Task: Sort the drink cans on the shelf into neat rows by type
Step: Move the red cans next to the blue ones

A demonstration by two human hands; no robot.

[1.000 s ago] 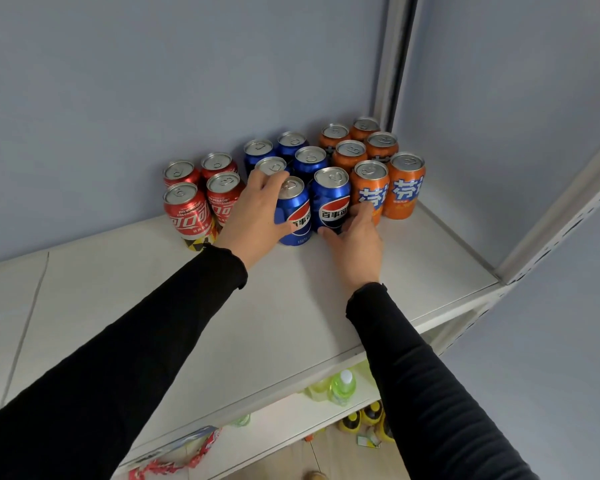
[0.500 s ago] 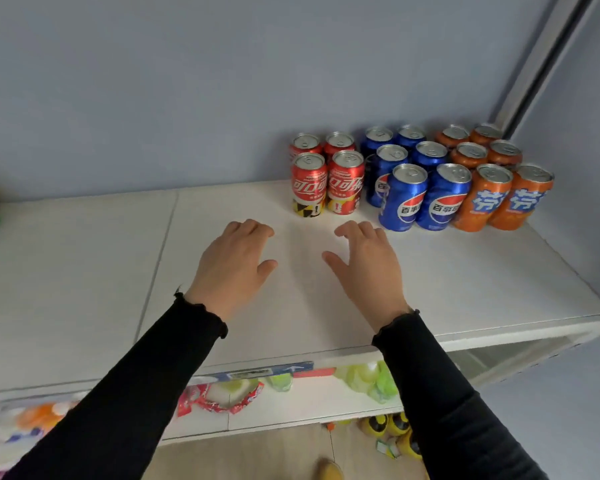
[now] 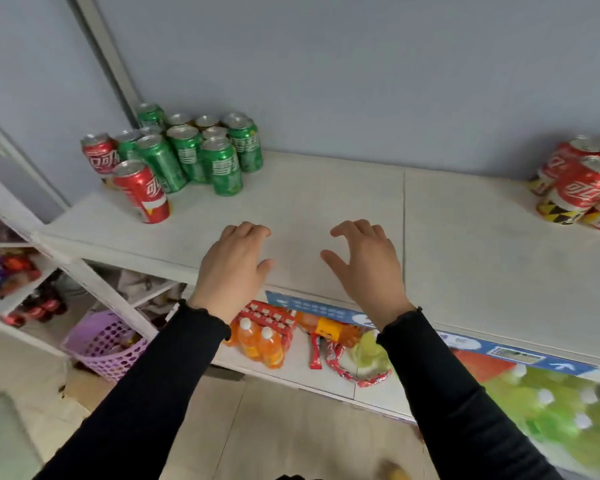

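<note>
On the white shelf (image 3: 326, 199), a cluster of several green cans (image 3: 201, 150) stands at the far left against the wall. Two red cola cans stand with them: one (image 3: 142, 192) at the front, one (image 3: 97, 154) at the left edge. A group of red cola cans (image 3: 582, 181) shows at the right frame edge, partly cut off. My left hand (image 3: 232, 268) and my right hand (image 3: 368, 265) hover over the bare middle of the shelf near its front edge, fingers spread, holding nothing. Both are well apart from every can.
A grey wall backs the shelf, with a white upright post (image 3: 101, 53) at the far left. The lower shelf holds orange drink bottles (image 3: 260, 341), red snack packs (image 3: 329, 355) and a green bottle (image 3: 368, 348). A purple basket (image 3: 104, 344) sits on the floor at the left.
The view has swung left: the blue and orange cans are out of frame, and the green cans with two red ones have come into view. Both hands left the blue cans and hover empty.
</note>
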